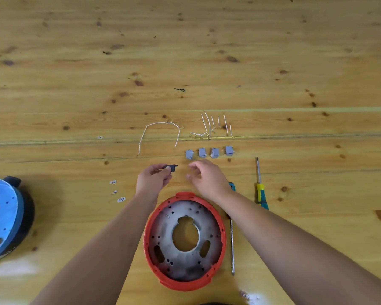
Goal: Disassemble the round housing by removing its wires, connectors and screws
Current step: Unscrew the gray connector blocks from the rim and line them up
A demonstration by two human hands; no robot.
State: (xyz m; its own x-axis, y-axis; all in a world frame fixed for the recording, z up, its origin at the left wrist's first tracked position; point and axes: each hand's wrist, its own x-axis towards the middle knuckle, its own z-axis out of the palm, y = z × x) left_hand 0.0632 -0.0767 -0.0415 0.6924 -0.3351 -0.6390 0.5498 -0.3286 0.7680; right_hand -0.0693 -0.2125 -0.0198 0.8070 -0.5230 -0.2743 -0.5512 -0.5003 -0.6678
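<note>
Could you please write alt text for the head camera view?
A person's left hand pinches a small black part above a red round housing on a wooden table; the right hand hovers open. Beyond lie four grey connectors, white wires and screwdrivers.

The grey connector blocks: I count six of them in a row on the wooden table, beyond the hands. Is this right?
Not quite. The head view shows four grey connector blocks, not six. They do lie in a row on the wooden table, beyond the left hand and the right hand.
</note>
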